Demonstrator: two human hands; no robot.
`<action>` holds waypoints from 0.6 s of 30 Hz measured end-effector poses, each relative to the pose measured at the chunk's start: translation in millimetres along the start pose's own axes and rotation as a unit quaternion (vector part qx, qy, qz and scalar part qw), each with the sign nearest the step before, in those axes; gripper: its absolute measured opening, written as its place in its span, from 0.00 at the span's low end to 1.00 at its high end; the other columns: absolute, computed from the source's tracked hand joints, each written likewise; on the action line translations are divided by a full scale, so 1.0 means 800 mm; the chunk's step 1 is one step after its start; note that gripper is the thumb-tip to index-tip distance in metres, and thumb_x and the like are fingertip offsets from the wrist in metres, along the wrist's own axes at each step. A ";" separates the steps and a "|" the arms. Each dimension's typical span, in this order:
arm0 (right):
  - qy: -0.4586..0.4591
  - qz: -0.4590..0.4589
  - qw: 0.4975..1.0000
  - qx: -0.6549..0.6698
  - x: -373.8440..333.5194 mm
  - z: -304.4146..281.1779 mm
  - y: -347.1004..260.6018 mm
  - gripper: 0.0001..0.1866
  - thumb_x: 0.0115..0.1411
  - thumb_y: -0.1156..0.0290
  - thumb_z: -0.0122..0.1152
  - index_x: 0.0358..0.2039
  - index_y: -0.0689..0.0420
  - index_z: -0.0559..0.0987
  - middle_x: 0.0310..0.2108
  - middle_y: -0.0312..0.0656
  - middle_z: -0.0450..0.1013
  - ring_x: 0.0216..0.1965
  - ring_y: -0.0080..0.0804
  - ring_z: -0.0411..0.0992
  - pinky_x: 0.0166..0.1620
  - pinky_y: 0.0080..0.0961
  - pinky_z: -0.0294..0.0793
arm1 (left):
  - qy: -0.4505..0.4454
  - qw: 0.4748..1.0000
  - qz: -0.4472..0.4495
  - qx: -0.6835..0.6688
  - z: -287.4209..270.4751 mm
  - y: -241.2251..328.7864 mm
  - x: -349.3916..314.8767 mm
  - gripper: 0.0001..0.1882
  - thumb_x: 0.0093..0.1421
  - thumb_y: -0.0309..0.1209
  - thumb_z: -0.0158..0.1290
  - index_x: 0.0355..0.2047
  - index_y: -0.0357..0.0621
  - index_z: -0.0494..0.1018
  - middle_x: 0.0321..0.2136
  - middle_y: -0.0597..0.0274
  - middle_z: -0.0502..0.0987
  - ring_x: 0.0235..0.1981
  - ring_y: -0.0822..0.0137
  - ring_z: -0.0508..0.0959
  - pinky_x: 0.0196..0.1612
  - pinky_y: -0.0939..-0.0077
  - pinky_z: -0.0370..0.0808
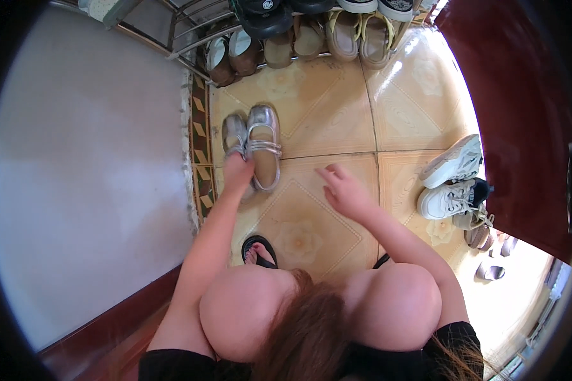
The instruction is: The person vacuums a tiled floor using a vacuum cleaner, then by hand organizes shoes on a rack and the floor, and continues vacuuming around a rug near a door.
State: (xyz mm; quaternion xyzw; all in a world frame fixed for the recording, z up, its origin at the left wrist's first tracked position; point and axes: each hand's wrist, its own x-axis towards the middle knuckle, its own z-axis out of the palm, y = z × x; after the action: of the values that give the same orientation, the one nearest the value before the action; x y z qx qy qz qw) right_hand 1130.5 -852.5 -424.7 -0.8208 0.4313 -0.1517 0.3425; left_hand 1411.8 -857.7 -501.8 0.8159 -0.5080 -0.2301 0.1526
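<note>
Silver strap shoes (pixel 255 145) lie side by side on the tan tiled floor (pixel 324 114), close to the white wall (pixel 89 171). In the head view, the left hand (pixel 238 170) rests on their heel ends, fingers curled over the heel of the smaller-looking shoe. The right hand (pixel 344 189) hovers over the floor just right of them, fingers spread and holding nothing. White sneakers (pixel 452 181) sit well apart near a dark red door (pixel 521 120); a shoe rack (pixel 299 32) stands beyond.
</note>
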 end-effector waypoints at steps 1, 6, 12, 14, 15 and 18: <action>0.004 0.004 1.000 0.001 -0.001 -0.012 0.007 0.19 0.47 0.76 0.47 0.43 0.56 0.65 0.37 0.45 0.63 0.32 0.38 0.67 0.33 0.28 0.68 | 0.016 1.000 -0.012 0.019 -0.011 0.007 0.015 0.12 0.43 0.32 0.46 0.21 0.32 0.69 0.20 0.42 0.71 0.25 0.47 0.71 0.30 0.60 0.68; 0.105 0.080 0.991 0.015 -0.036 -0.064 0.047 0.19 0.47 0.79 0.48 0.42 0.56 0.66 0.35 0.45 0.64 0.31 0.37 0.67 0.33 0.27 0.67 | 0.060 0.993 -0.035 0.092 -0.027 -0.008 0.100 0.14 0.39 0.33 0.47 0.21 0.32 0.71 0.22 0.40 0.71 0.28 0.47 0.72 0.32 0.60 0.68; 0.181 0.179 0.966 -0.038 -0.104 -0.134 0.091 0.15 0.47 0.75 0.48 0.39 0.58 0.68 0.29 0.46 0.64 0.29 0.39 0.66 0.32 0.28 0.67 | 0.095 0.984 0.021 0.150 -0.010 -0.022 0.140 0.11 0.43 0.32 0.45 0.16 0.36 0.71 0.23 0.41 0.71 0.27 0.45 0.71 0.30 0.56 0.68; 0.227 0.196 0.952 -0.063 -0.142 -0.167 0.129 0.15 0.45 0.77 0.48 0.38 0.59 0.69 0.29 0.46 0.65 0.29 0.40 0.66 0.33 0.28 0.66 | 0.106 0.975 0.068 0.183 -0.011 -0.040 0.160 0.13 0.46 0.35 0.45 0.20 0.35 0.70 0.24 0.41 0.71 0.28 0.45 0.71 0.30 0.56 0.67; 0.248 0.209 0.941 -0.096 -0.164 -0.184 0.151 0.16 0.44 0.78 0.48 0.37 0.60 0.69 0.29 0.47 0.65 0.30 0.41 0.66 0.34 0.28 0.66 | 0.090 0.977 0.075 0.180 -0.015 -0.040 0.164 0.14 0.47 0.35 0.45 0.21 0.34 0.70 0.24 0.41 0.71 0.28 0.45 0.71 0.30 0.56 0.67; 0.269 0.255 0.896 -0.246 -0.238 -0.233 0.214 0.17 0.42 0.80 0.46 0.37 0.61 0.69 0.30 0.47 0.66 0.33 0.42 0.65 0.37 0.29 0.66 | 0.008 0.966 0.096 0.240 -0.024 -0.002 0.150 0.16 0.50 0.37 0.43 0.26 0.33 0.69 0.25 0.41 0.71 0.28 0.45 0.70 0.31 0.57 0.67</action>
State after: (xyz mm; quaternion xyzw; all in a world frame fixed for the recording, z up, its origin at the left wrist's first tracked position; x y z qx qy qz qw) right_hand 814.7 -845.8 -400.2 -0.6689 0.7247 -0.1633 0.0279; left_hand 1468.3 -964.9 -512.7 0.7777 -0.6233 -0.0790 -0.0222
